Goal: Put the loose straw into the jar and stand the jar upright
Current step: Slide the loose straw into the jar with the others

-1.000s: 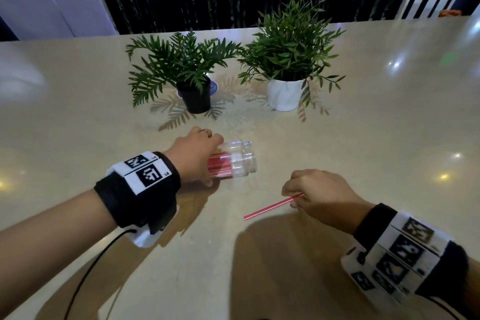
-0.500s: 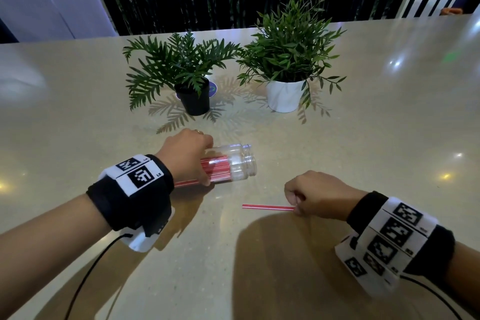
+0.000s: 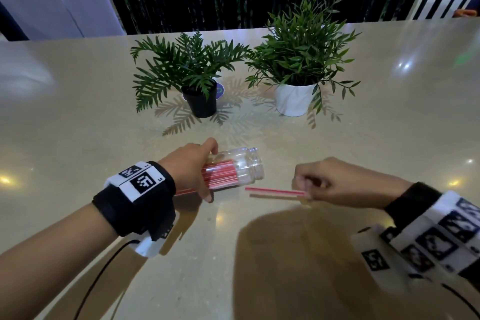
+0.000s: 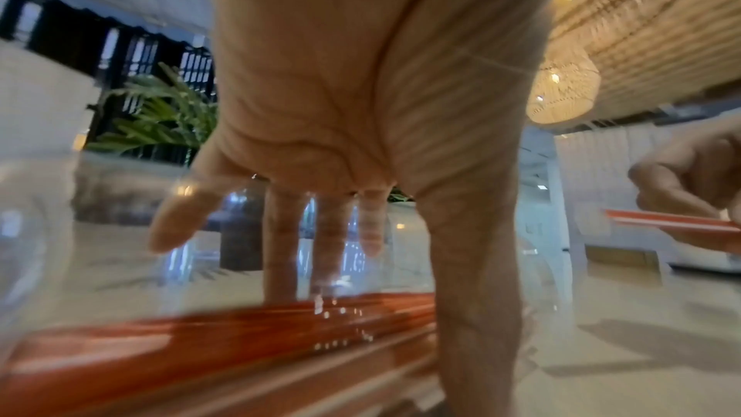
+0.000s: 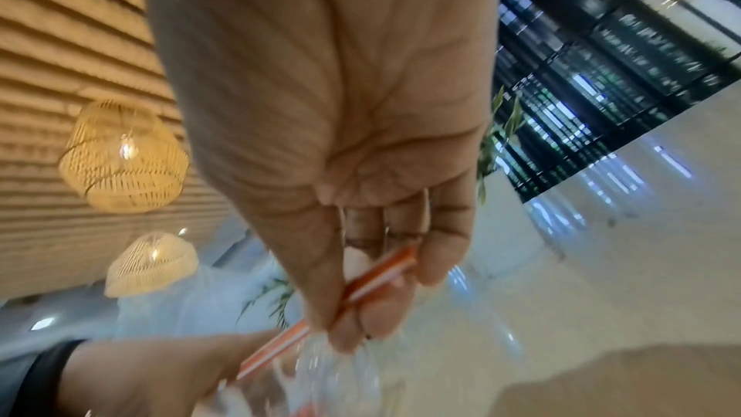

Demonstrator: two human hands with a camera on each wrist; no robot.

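A person holds a clear jar on its side and brings one loose straw toward its mouth.

The left hand [image 3: 189, 165] wraps its grip around the jar [image 3: 240, 169], which lies tilted on the beige counter [image 3: 78, 125], mouth pointing right, with a bundle of red straws [image 3: 219, 175] inside. The right hand [image 3: 335, 180] pinches the loose straw [image 3: 274, 191] at its right end. Since half a second ago the straw has risen off the counter and moved left, so its free tip now sits just beside the jar's mouth, not yet inside. The jar's base is hidden under the left hand. The right hand is motion-blurred. Two potted plants [image 3: 298, 65] stand on the far side.
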